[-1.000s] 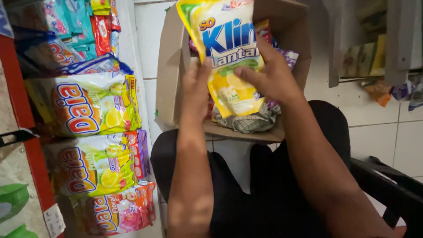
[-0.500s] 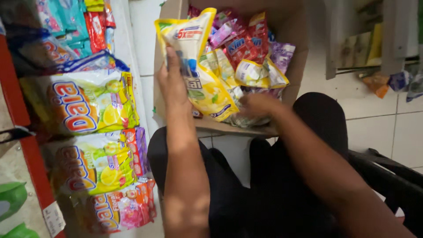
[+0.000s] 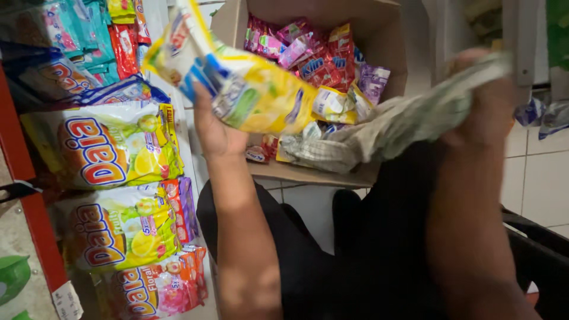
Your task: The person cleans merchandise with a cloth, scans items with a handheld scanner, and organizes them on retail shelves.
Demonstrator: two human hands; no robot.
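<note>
A yellow packet (image 3: 249, 89) is held up in the left hand (image 3: 216, 133), above and to the left of an open cardboard box (image 3: 379, 35) that rests on the lap. The hand is closed around the packet's lower edge from behind; the fingers themselves are hidden by the packet, so how tightly they are wrapped cannot be told. The packet is tilted, its top corner pointing up and left towards the shelf of large detergent bags (image 3: 112, 148).

A checked cloth (image 3: 379, 133) is gripped in the right hand (image 3: 480, 101), which is closed around one end of it. The cloth is stretched from that hand down to the box's front edge and is blurred.

The packet is judged to be a soft pouch with a glossy, slippery film, light to moderate in weight and sagging where unsupported. It is best taken across its filled middle or pinched at a flat sealed edge, where the film gives a firmer hold. The cloth is limp and light, and can be gathered anywhere along its length. Many small sachets (image 3: 314, 53) are piled loosely inside the box.
</note>
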